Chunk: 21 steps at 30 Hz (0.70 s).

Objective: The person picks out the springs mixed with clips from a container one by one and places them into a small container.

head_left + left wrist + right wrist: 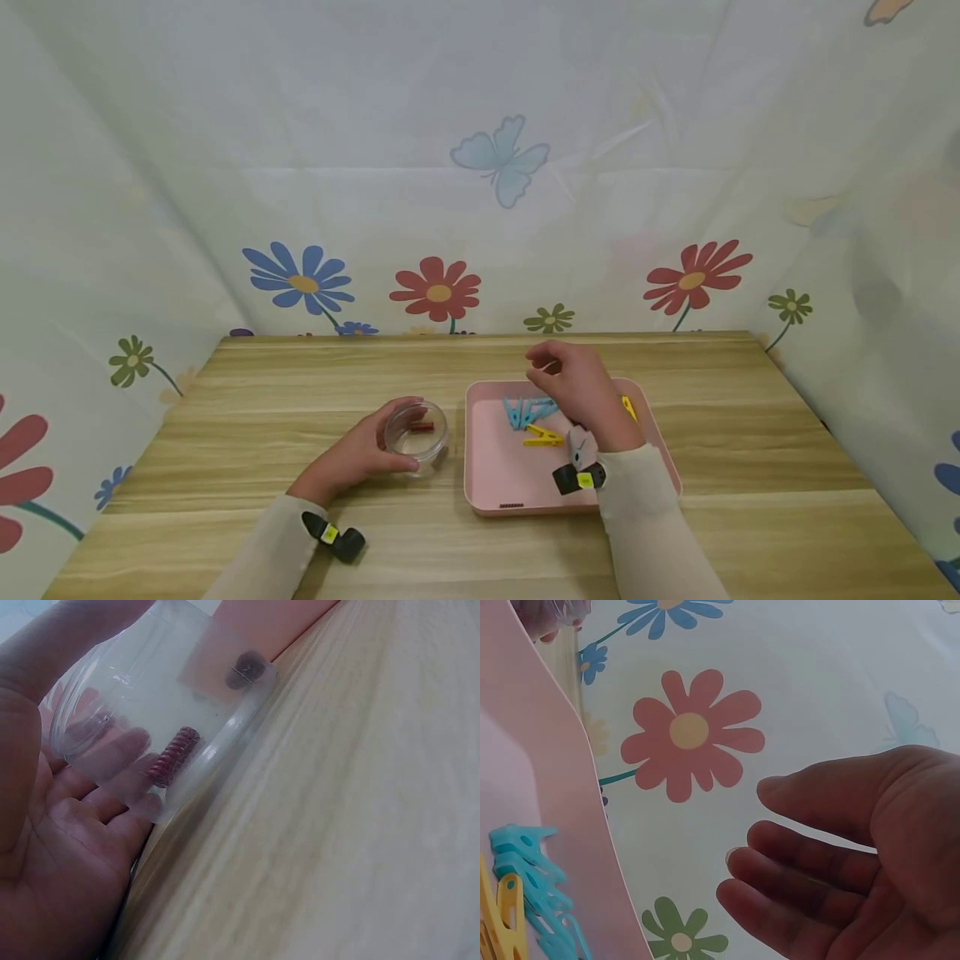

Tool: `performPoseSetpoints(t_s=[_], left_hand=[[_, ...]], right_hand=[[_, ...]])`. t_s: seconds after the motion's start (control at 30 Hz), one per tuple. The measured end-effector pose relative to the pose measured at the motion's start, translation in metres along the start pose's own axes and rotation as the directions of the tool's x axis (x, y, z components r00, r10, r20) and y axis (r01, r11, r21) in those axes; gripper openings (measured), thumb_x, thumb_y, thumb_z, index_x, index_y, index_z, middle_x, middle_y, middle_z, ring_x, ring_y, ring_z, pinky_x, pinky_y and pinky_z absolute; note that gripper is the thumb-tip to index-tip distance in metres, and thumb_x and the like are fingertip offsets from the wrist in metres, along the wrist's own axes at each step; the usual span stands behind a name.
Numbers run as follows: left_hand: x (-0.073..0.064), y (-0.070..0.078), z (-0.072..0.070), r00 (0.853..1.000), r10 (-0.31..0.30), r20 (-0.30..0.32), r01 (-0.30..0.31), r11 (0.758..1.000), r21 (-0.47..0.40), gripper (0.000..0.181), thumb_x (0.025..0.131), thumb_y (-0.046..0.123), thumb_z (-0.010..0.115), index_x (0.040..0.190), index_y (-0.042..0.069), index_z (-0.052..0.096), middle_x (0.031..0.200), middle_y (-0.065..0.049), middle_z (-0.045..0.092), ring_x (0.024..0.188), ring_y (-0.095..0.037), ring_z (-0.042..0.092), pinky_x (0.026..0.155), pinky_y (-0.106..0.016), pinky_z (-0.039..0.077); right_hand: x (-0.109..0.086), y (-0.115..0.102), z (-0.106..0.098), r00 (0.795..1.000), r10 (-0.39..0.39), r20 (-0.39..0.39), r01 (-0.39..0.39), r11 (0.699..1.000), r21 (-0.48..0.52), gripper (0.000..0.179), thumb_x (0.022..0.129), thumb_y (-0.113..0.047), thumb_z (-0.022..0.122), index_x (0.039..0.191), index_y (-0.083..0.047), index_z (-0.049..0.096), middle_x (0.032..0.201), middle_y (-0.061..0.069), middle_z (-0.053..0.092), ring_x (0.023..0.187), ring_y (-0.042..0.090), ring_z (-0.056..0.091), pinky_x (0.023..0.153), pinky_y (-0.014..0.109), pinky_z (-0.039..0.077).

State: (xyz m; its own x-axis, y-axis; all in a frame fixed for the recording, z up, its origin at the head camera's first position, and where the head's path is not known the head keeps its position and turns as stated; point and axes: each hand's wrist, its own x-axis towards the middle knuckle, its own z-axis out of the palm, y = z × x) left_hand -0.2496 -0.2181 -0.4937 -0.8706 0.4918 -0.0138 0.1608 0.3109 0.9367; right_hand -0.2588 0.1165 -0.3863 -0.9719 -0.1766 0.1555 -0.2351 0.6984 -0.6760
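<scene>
My left hand (363, 450) grips a clear round jar (429, 450) that stands on the table, thumb and fingers curved round its side. Inside the jar lies a small dark-red coil spring (174, 756). Above the pink tray (491, 475), my right hand (855, 855) hovers with its fingers loosely bent and nothing between them. Light-blue clothespins (525, 412) lie beneath it in the tray, beside a yellow clothespin (543, 437). Another yellow piece (628, 407) shows past the right wrist, mostly hidden by the arm.
A dark coil-like piece (512, 505) lies at the tray's near edge. The wooden table (315, 383) extends round the tray and jar. Behind it and at both sides hangs a flower-printed cloth (360, 183).
</scene>
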Motion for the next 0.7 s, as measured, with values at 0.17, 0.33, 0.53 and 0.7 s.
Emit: performPoseSetpoints(t_s=[0.17,0.33,0.53,0.7], left_hand=[[0.0,0.001,0.0,1.0,0.0,0.001,0.0,1.0,0.0,0.084,0.076,0.023,0.084,0.145,0.03,0.037,0.149,0.001,0.045,0.142,-0.023,0.037,0.102,-0.012,0.038],[-0.001,0.002,0.001,1.0,-0.008,-0.008,0.008,1.0,0.013,0.085,0.075,0.025,0.084,0.145,0.029,0.037,0.149,0.0,0.045,0.141,-0.023,0.038,0.104,-0.015,0.038],[-0.001,0.004,0.001,1.0,-0.019,-0.013,0.019,1.0,0.015,0.083,0.075,0.026,0.084,0.143,0.033,0.038,0.149,0.001,0.045,0.141,-0.022,0.038,0.107,-0.02,0.038],[-0.001,0.004,0.001,1.0,-0.016,-0.012,0.016,1.0,0.01,0.084,0.075,0.026,0.084,0.144,0.032,0.037,0.149,0.001,0.045,0.142,-0.023,0.037,0.113,-0.038,0.036]], right_hand=[[0.001,0.003,-0.001,1.0,-0.005,0.015,0.005,1.0,-0.017,0.026,0.091,-0.024,0.067,0.115,-0.014,0.067,0.108,0.004,0.07,0.095,0.02,0.066,0.08,0.036,0.056],[0.002,0.006,-0.001,1.0,-0.001,0.019,0.002,1.0,-0.03,0.024,0.091,-0.023,0.067,0.113,-0.012,0.067,0.105,0.005,0.07,0.093,0.02,0.065,0.079,0.036,0.056],[0.004,0.011,-0.001,0.999,0.036,0.037,-0.034,0.999,-0.033,0.023,0.091,-0.022,0.068,0.112,-0.013,0.067,0.105,0.005,0.069,0.093,0.02,0.064,0.081,0.036,0.056],[0.004,0.013,-0.001,0.998,0.042,0.044,-0.041,0.999,-0.032,0.022,0.09,-0.021,0.068,0.111,-0.012,0.067,0.105,0.006,0.069,0.095,0.021,0.064,0.081,0.037,0.056]])
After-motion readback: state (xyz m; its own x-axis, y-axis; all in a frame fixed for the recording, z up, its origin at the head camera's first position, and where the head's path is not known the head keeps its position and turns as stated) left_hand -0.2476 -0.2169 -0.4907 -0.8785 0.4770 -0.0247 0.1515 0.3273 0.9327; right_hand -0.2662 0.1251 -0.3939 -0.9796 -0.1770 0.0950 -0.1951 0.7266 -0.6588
